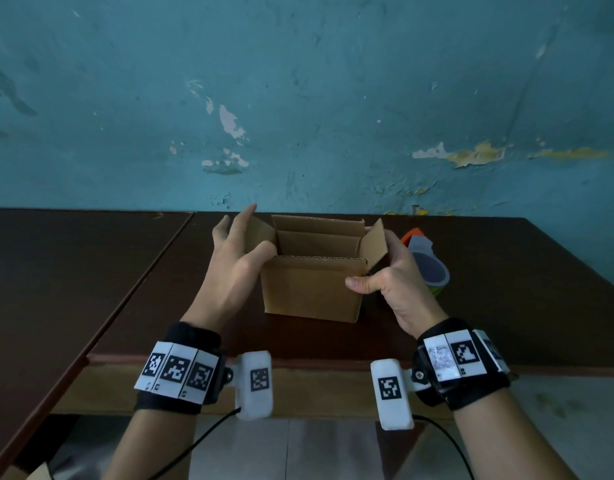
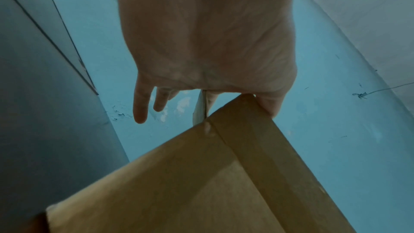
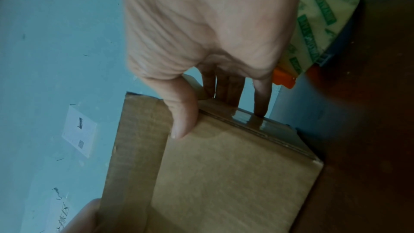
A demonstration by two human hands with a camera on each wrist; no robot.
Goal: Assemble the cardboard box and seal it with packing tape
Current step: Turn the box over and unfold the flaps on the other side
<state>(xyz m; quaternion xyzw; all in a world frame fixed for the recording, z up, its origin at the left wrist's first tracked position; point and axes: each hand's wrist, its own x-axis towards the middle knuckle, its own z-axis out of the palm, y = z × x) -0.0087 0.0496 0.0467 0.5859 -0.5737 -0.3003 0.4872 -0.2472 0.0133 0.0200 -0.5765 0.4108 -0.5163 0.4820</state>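
Note:
A small brown cardboard box stands on the dark table with its top flaps up. My left hand is at the box's left side, fingers straight along the outside of the left flap and thumb at the front left corner. My right hand grips the front right corner, thumb on the front face and fingers on the right side. In the right wrist view, the fingers touch a shiny tape strip on the box. The left wrist view shows the box below my straight fingers.
A tape dispenser with an orange part and a green-printed roll lies on the table just right of the box, behind my right hand. A second dark table adjoins on the left. A blue wall rises behind the table.

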